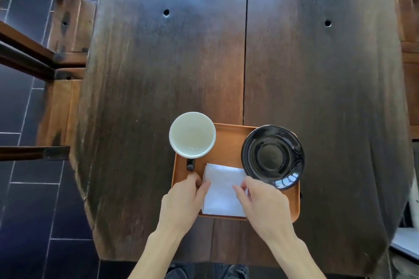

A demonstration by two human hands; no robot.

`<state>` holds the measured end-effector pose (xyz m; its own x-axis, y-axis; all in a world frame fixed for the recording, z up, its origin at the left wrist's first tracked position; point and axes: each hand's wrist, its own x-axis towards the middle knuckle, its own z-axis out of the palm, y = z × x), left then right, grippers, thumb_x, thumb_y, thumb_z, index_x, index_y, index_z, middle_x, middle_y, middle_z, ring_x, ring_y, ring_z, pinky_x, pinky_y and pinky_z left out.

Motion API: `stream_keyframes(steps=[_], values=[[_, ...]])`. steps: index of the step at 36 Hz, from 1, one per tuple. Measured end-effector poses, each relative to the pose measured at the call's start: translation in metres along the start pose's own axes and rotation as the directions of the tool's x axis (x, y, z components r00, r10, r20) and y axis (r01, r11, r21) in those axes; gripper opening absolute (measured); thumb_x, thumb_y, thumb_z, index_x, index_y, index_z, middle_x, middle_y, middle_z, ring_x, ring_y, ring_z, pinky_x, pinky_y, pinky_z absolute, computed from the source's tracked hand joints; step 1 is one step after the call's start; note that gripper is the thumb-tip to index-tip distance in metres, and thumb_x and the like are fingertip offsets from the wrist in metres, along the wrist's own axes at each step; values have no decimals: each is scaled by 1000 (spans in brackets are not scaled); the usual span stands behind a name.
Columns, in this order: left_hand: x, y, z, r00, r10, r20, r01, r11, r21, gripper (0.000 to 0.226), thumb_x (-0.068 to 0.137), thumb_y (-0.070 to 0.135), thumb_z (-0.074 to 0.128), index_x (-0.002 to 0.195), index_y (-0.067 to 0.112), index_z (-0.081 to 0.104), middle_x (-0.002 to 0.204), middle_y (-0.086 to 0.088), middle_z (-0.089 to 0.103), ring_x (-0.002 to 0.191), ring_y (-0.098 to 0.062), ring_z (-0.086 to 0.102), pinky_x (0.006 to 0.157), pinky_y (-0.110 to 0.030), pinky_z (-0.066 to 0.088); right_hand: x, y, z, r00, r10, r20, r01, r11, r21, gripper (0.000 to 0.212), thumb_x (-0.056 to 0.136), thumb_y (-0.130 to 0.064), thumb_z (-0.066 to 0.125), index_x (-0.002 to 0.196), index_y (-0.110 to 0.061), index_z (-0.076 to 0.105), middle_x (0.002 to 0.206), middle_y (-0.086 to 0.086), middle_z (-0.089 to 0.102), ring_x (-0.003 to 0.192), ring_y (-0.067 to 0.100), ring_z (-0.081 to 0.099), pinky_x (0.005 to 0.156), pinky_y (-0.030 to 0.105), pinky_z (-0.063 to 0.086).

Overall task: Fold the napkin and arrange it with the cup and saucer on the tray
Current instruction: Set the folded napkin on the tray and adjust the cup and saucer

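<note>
Cup: a pale cup [192,135] with a dark handle stands at the left of centre in the frame, on the upper left corner of the tray, its rim overhanging the tray edge; it looks empty
Left hand: the left hand [183,199] sits in the lower middle of the frame, fingers loosely spread and laid on the left edge of the napkin, holding nothing closed in a grip as far as I can tell
Napkin: a white napkin [223,190] lies flat on the tray between the two hands, already a neat rectangle; whether it is folded more than once cannot be told
Tray: the orange-brown tray [229,136] rests on the dark wooden tabletop [158,63], near its lower edge
Right hand: the right hand [265,201] presses curled fingertips on the napkin's right edge
Saucer: a black saucer [273,156] lies on the tray's upper right, apart from the cup
Progress: all three things are on the tray; judging by this, the napkin's final fold or squaring remains, and possibly setting the cup on the saucer
</note>
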<state>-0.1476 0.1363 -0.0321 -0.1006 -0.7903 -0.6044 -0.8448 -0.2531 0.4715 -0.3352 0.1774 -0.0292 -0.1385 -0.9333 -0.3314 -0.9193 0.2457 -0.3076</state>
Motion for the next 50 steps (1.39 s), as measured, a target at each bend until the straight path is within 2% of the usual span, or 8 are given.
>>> stream_keyframes(steps=[5,9,15,23,29,40,45,50], values=[[-13,0,6,997,-22,-72,9,984,-176,15,94,50,55,100,36,56,75,19,60,70,-3,63,57,-8,43,32,-21,-9,982,-189,-25,190,966,173,19,94,-41,63,107,-30,72,80,-13,57,66,12,59,59,32,55],[-16,-7,17,993,-59,-106,28,962,-272,19,92,48,59,108,39,60,89,23,65,82,-2,65,76,-15,56,53,-35,-7,954,-296,39,292,953,78,20,92,-38,65,99,-19,70,91,-4,55,76,17,55,61,35,55],[-18,-14,21,993,-56,-102,20,945,-326,21,96,39,58,116,36,65,111,25,67,101,2,64,99,-21,51,65,-41,1,919,-371,132,374,927,6,15,92,-29,67,97,-15,70,94,1,64,89,24,53,75,39,49],[-15,-18,22,994,-54,-92,16,928,-372,7,92,31,67,98,33,69,92,24,68,86,2,65,83,-23,59,69,-42,-5,915,-368,166,377,926,-25,14,93,-30,65,93,-17,70,89,-1,67,88,22,57,73,38,51],[-15,-19,22,994,-47,-99,7,928,-373,7,92,29,68,98,33,70,91,23,69,85,2,65,81,-21,59,70,-46,-7,884,-370,287,410,907,-95,26,94,-42,62,110,-21,62,110,-2,59,102,21,50,85,35,44],[-18,-18,17,997,-45,-60,18,922,-387,5,92,42,64,97,42,64,88,28,66,86,9,63,81,-20,59,72,-50,-7,884,-344,318,402,905,-138,23,99,-36,56,112,-17,61,111,2,61,104,26,55,85,35,39],[-23,-13,18,998,25,-55,-36,975,-221,37,88,59,58,116,37,65,95,28,64,81,4,62,80,-11,51,71,-51,-10,908,-316,274,355,928,-109,21,100,-34,53,108,-15,58,107,3,64,99,27,59,81,34,40],[-24,-12,18,989,99,-106,-109,990,-88,41,91,60,53,121,35,65,108,21,70,87,0,64,82,-9,47,68,-56,-9,925,-318,207,347,930,-122,18,100,-32,53,105,-16,59,101,1,64,89,24,58,74,31,39]])
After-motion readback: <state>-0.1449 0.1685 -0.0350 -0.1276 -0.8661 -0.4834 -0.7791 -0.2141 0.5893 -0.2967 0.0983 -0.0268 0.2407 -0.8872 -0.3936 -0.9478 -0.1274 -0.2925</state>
